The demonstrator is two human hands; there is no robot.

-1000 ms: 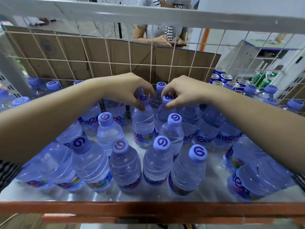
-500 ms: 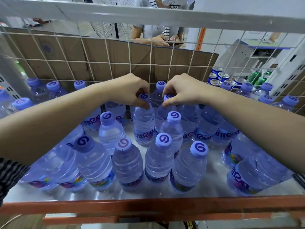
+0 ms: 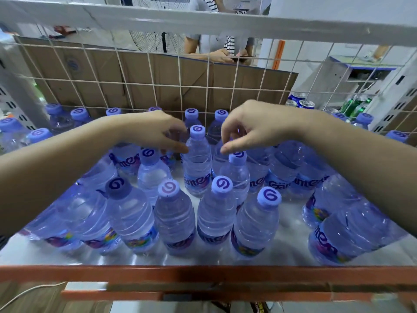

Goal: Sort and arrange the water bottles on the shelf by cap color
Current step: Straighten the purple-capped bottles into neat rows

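- head view: left hand [image 3: 155,134] and right hand [image 3: 255,129] both loose, holding nothing, flanking a purple-capped water bottle [image 3: 197,161] mid shelf [image 3: 135,273].
- looks full, so heavyish, thin squishy walls; grab the neck.

place: shop or stockroom
evidence: orange-edged metal shelf [image 3: 203,273] with white wire-grid back [image 3: 180,84], clear plastic water bottles with purple caps [image 3: 174,213], brown cardboard boxes [image 3: 146,77], drink cans [image 3: 300,101]

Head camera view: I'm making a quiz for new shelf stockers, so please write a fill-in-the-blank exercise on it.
1. The bottle between the left hand and the right hand stands ___.
2. Brown ___ stands behind the wire grid.
3. The right hand holds ___.

Missing words: upright; cardboard; nothing.
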